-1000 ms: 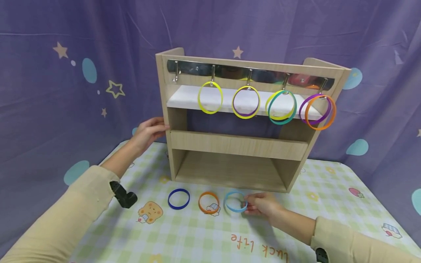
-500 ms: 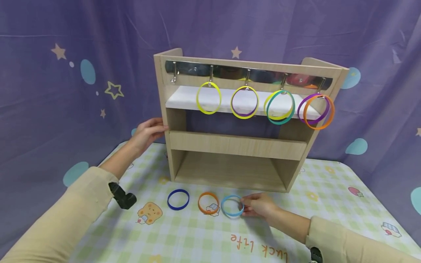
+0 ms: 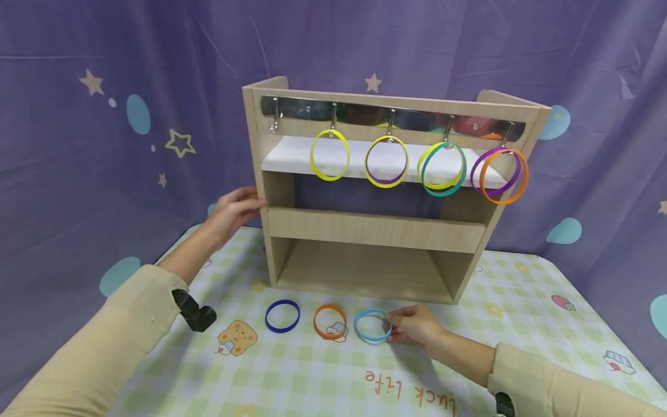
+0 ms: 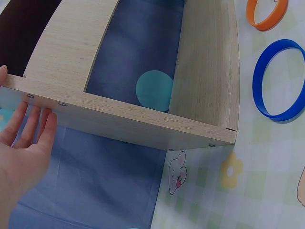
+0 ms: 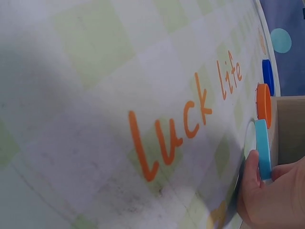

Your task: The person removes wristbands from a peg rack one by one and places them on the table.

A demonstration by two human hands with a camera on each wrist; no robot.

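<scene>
My right hand pinches the right edge of a light blue silicone wristband close to the tabletop. In the right wrist view the thumb and a finger lie on either side of the light blue band. An orange wristband and a dark blue wristband lie on the table to its left. My left hand touches the left side panel of a wooden rack. In the left wrist view the fingertips rest against that panel, with the thumb at its front edge.
A metal hook strip spans the rack's top. Its leftmost hook carries no band. Yellow, purple, teal and orange bands hang from the other hooks. A purple curtain stands behind; a checked cloth covers the table.
The light blue band shifted slightly left with my right hand, then back right, and now lies flatter near the table. My left hand stays at the rack's side.
</scene>
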